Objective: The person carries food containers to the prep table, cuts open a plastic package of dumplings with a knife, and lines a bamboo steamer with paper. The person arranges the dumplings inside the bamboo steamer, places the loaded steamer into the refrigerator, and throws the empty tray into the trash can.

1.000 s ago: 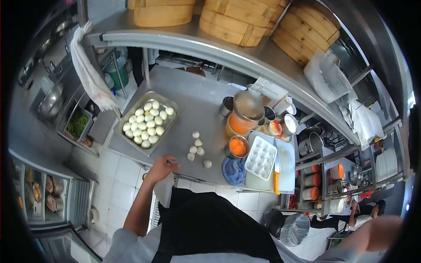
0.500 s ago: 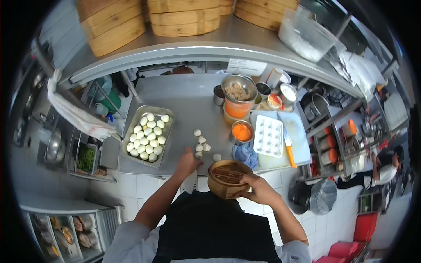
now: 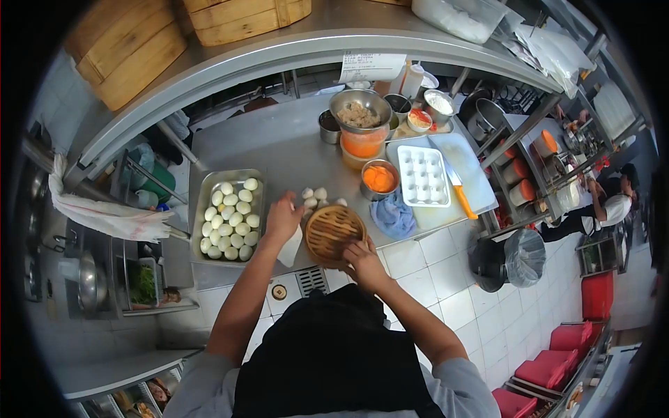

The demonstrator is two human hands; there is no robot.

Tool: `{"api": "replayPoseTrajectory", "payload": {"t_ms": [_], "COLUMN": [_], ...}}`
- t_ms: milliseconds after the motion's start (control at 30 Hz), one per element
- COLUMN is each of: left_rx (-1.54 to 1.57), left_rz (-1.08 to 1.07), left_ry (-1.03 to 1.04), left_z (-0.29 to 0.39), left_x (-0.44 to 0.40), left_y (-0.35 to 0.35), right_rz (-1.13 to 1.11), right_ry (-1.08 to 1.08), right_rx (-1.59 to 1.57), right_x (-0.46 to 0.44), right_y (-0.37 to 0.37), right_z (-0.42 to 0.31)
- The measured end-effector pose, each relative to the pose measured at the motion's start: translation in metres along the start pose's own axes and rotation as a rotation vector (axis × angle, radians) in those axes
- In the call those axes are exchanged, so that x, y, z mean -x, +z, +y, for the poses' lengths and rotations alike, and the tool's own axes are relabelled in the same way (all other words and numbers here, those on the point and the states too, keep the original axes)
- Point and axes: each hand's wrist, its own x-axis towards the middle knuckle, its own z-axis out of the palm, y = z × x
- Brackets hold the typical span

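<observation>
We judge the step in hand to be bringing the basket (image 3: 336, 231) up to the white balls (image 3: 320, 194); the next move calls for a steady hold on it. The right hand (image 3: 366, 266) is clamped on the basket's rim at the near edge of the table (image 3: 279, 150). The left hand (image 3: 281, 220) is curled just beside the balls; whether its fingertips meet, we cannot tell.

One steel table (image 3: 293, 150) on my feed, with metal tray (image 3: 208, 187), small white balls (image 3: 320, 194), blue cloth (image 3: 394, 214), cutting board (image 3: 471, 164)
</observation>
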Motion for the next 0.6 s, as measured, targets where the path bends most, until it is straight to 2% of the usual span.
{"api": "replayPoseTrajectory", "payload": {"t_ms": [33,67,133,167,200,233,300,333,400,433,467,500,533,567,600], "left_rx": [-0.017,-0.029,0.363,0.361,0.551,0.742,0.839,0.940,0.922,0.936,0.952,0.960,0.927,0.889,0.893], "left_rz": [0.137,0.132,0.141,0.144,0.134,0.130,0.121,0.095,0.061,0.056,0.048,0.053,0.174,0.294,0.294], "left_ry": [0.148,0.142,0.074,0.069,0.050,0.030,0.014,0.007,0.049,0.049,0.048,0.043,0.097,0.150,0.145], "left_z": [-0.002,0.001,0.014,0.023,0.033,0.037,0.042,0.045,0.048,0.054,0.058,0.056,0.052,0.048,0.042], "left_x": [0.001,0.001,0.005,0.009,0.014,0.018,0.026,0.031,0.040,0.046,0.051,0.055,0.059,0.064,0.072], "left_y": [-0.010,-0.023,-0.049,-0.062,-0.075,-0.082,-0.077,-0.071,-0.057,-0.055,-0.055,-0.050,-0.042,-0.035,-0.030], "right_rz": [0.033,0.063,0.128,0.202,0.199,0.190,0.105,0.089,-0.024,-0.174,-0.183,-0.148,-0.110,-0.041,-0.044], "right_ry": [-0.009,-0.019,-0.027,-0.043,-0.049,0.068,0.267,0.262,0.198,0.378,0.382,0.484,0.589,0.588,0.594], "right_rx": [0.027,0.049,0.060,0.094,0.092,-0.316,-1.155,-1.158,-1.466,-1.505,-1.499,-1.528,-1.555,-1.600,-1.597], "right_x": [-0.012,-0.023,-0.042,-0.053,-0.060,-0.067,-0.073,-0.076,-0.083,-0.082,-0.080,-0.078,-0.075,-0.069,-0.066], "right_y": [0.018,0.030,0.022,0.009,-0.008,-0.028,-0.040,-0.038,-0.038,-0.044,-0.040,-0.037,-0.034,-0.032,-0.042], "right_z": [0.009,0.010,-0.005,-0.012,-0.023,-0.036,-0.054,-0.060,-0.068,-0.071,-0.066,-0.063,-0.060,-0.056,-0.062]}}
